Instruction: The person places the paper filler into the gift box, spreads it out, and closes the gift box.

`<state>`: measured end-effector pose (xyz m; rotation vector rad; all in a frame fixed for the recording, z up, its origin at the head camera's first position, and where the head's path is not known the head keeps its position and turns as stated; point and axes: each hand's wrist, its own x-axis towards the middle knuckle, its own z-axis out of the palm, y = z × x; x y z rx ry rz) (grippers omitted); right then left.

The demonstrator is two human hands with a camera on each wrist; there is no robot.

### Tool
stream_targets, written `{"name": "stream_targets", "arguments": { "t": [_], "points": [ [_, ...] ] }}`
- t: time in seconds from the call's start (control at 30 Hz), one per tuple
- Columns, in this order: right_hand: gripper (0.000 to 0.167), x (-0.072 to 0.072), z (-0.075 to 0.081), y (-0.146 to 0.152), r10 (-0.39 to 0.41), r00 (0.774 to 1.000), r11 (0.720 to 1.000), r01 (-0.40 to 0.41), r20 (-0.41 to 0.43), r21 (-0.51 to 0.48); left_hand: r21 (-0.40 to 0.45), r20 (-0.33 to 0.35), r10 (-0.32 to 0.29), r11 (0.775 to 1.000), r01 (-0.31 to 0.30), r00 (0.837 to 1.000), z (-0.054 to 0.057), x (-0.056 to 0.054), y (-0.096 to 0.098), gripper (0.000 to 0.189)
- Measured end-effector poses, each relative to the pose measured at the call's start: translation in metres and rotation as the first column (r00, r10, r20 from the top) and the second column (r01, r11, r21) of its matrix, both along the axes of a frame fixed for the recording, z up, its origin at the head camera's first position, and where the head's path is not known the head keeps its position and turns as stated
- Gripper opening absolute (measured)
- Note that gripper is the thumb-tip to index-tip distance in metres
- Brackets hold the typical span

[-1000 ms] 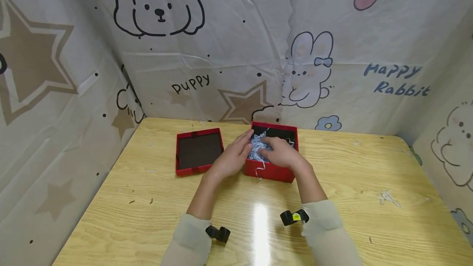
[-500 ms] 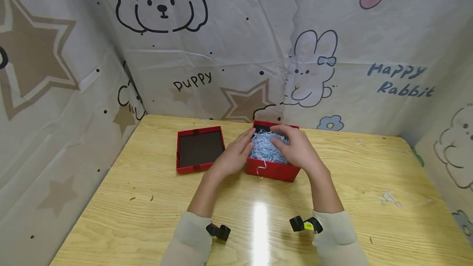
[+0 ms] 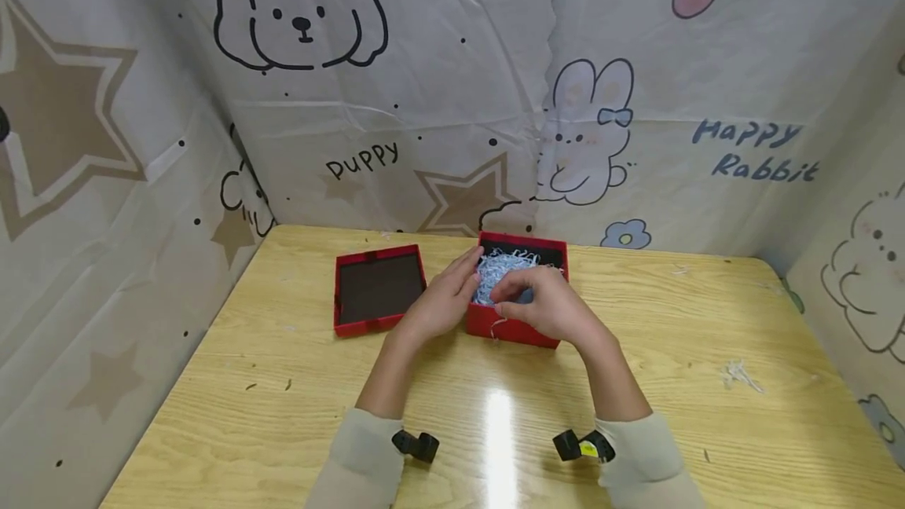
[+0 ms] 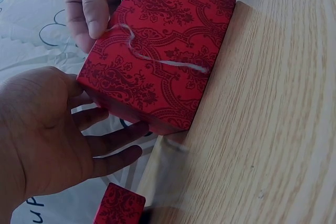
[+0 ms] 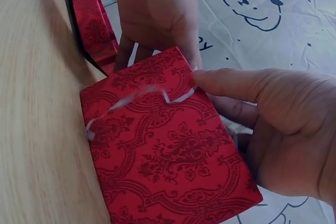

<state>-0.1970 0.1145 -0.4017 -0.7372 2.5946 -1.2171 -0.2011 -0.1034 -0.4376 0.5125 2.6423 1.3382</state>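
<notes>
A red patterned box [image 3: 512,331] stands on the table with light blue shredded paper [image 3: 503,264] inside. My left hand [image 3: 444,301] rests against the box's left wall with its fingers extended, as the left wrist view also shows. At the near rim, my right hand [image 3: 544,301] has its thumb and index finger brought together on the upper end of a loose paper strand [image 4: 157,60]. That strand hangs down the front wall of the box. The right hand hides part of the paper and the box's right side.
Left of the box lies its red lid [image 3: 379,289], dark inside face up. A small pile of white shreds [image 3: 741,375] is on the right of the wooden table [image 3: 247,430]. Printed cloth [image 3: 438,100] hangs behind and at both sides.
My right hand lifted out of the shredded paper toward the right, then came to the near rim, its thumb and index finger closing on the strand. The left hand stayed at the box's left wall.
</notes>
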Motion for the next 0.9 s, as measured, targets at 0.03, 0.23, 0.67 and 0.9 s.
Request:
{"name": "stream_targets", "arguments": {
  "t": [0.03,0.23,0.67,0.9],
  "points": [
    [0.010,0.000,0.000,0.000,0.001,1.000,1.000,-0.001,0.001,-0.006,0.002,0.000,0.001,1.000,-0.001,1.000,0.000,0.000,0.000,0.057],
    [0.006,-0.007,0.004,0.004,-0.085,0.994,0.996,0.083,-0.065,-0.035,0.001,0.000,-0.005,1.000,0.005,1.000,-0.001,0.000,0.000,0.057],
    [0.011,-0.032,-0.013,0.005,-0.442,0.872,0.897,0.435,-0.208,-0.083,-0.004,-0.012,-0.013,1.000,0.013,1.000,-0.006,0.000,-0.002,0.057],
    [0.016,-0.026,-0.005,0.004,-0.366,0.911,0.929,0.370,-0.189,-0.014,-0.008,-0.006,-0.004,1.000,0.004,1.000,-0.003,-0.002,-0.002,0.057]
  ]
}}
